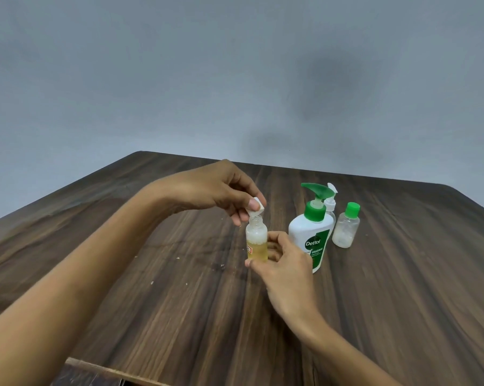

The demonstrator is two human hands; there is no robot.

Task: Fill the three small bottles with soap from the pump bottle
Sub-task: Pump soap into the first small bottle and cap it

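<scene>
My right hand (284, 263) grips a small clear bottle (256, 240) upright above the table; it holds yellow soap with white foam on top and its neck is uncovered. My left hand (221, 190) pinches a small white cap (257, 205) tilted right over that neck. To the right stands the white pump bottle (310, 232) with a green pump head. A second small clear bottle with a green cap (346, 225) stands right of it, with some white foam inside. Behind the pump bottle a third small bottle with a white flip cap (330, 203) is mostly hidden.
The dark wooden table (157, 274) carries a few small pale crumbs left of the held bottle. A grey wall rises behind the table's far edge. The near table edge shows at the lower left.
</scene>
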